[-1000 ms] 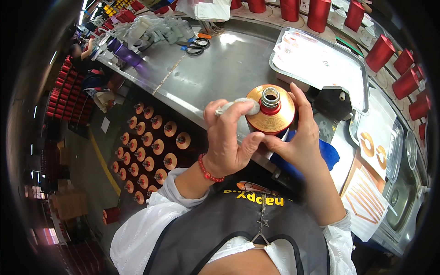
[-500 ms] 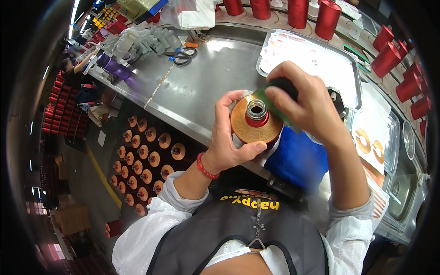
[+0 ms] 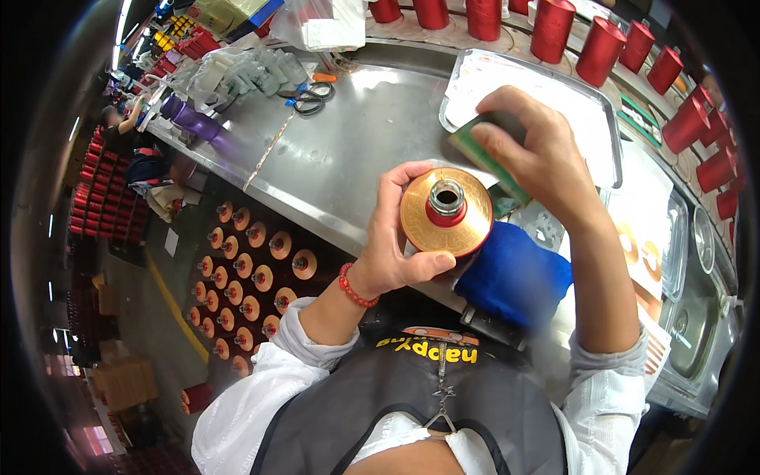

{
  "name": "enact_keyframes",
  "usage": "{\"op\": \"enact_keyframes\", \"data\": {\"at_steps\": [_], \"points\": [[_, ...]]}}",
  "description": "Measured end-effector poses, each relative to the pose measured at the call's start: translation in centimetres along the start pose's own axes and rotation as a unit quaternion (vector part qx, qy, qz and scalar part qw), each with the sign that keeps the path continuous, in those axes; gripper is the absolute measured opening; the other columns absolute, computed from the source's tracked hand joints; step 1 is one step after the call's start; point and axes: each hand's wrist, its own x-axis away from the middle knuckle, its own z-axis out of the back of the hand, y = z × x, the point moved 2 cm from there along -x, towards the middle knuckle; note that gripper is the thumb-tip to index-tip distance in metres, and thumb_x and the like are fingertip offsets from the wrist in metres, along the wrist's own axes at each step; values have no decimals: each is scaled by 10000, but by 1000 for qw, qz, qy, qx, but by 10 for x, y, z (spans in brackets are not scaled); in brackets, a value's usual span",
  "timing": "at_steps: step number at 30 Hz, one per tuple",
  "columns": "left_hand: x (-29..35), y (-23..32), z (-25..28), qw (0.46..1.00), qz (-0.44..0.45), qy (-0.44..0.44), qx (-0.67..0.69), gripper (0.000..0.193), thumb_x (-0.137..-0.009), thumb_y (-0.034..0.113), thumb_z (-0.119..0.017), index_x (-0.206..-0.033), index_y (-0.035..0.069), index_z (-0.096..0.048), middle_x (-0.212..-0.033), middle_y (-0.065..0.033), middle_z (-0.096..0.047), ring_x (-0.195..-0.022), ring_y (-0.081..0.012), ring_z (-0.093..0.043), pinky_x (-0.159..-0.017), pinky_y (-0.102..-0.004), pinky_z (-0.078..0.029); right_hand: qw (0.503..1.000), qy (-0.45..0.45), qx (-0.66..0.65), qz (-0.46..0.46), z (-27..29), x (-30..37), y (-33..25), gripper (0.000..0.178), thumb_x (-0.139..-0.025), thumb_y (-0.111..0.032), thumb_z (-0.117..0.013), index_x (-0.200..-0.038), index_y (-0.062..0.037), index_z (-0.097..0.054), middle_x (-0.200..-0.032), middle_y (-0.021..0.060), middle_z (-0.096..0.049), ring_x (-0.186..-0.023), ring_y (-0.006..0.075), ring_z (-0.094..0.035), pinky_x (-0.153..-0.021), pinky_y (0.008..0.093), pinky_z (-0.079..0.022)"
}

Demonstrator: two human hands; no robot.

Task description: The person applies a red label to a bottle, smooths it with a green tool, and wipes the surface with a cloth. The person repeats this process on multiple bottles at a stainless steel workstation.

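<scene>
My left hand [image 3: 393,252] wraps round a red bottle [image 3: 419,207] with a gold, ring-shaped top face and an uncapped clear glass neck. The bottle is tilted so its dark mouth shows; its body is mostly hidden below the gold top. In my right hand [image 3: 541,154] is a flat dark block with green edges [image 3: 489,161], pinched between thumb and fingers. It sits just right of the bottle, a small gap away from the gold face. Below it, on the table edge, lies a bunched blue cloth [image 3: 514,269].
A metal tray [image 3: 546,73] with white lining lies behind my right hand. Scissors [image 3: 311,97] and a purple bottle [image 3: 194,119] rest on the steel table [image 3: 340,150]. Red bottles [image 3: 554,33] line the far belt; many gold-topped bottles [image 3: 264,277] stand lower left. Gold rings [image 3: 651,260] lie at right.
My right hand has drawn the green-edged block from against the bottle's gold top, up and slightly right. My left hand keeps its hold. The red bottles on the far belt have shifted.
</scene>
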Motion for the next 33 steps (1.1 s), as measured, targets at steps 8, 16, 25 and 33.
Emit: {"op": "enact_keyframes", "data": {"at_steps": [8, 16, 25, 33], "points": [[0, 0, 0, 996, 45, -15, 72, 947, -759, 250, -840, -1448, -8, -244, -1392, -175, -475, -1305, -243, -523, -1110, -402, -435, 983, -128, -112, 75, -15, -17, -9, 206, -859, -109, -724, -1038, -11, -701, -786, 120, -685, -727, 190, -659, -702, 323, -536], [-8, 1, 4, 990, 63, -60, 113, 971, -749, 286, -841, -1482, -8, -277, -1416, -164, -494, -1314, -239, -519, -1130, -389, -406, 971, -222, 66, 55, -29, -57, -4, 240, -874, -150, -724, -1068, -11, -697, -868, 83, -688, -821, 156, -647, -771, 322, -534], [-4, -16, 19, 998, 19, -46, 47, 1016, -734, 334, -860, -1499, -10, -288, -1390, -142, -502, -1319, -229, -493, -1131, -377, -376, 969, -233, -83, -13, -23, -39, -11, 294, -864, -182, -729, -1069, 23, -677, -901, 109, -695, -838, 161, -648, -787, 311, -522], [-6, -10, 39, 982, -45, -104, -151, 1163, -709, 338, -934, -1567, 34, -212, -1486, -144, -447, -1394, -243, -436, -1172, -379, -323, 991, 23, 116, 60, 1, 36, -26, 257, -787, -44, -796, -991, -5, -644, -874, 133, -676, -785, 254, -652, -727, 354, -518]]}}
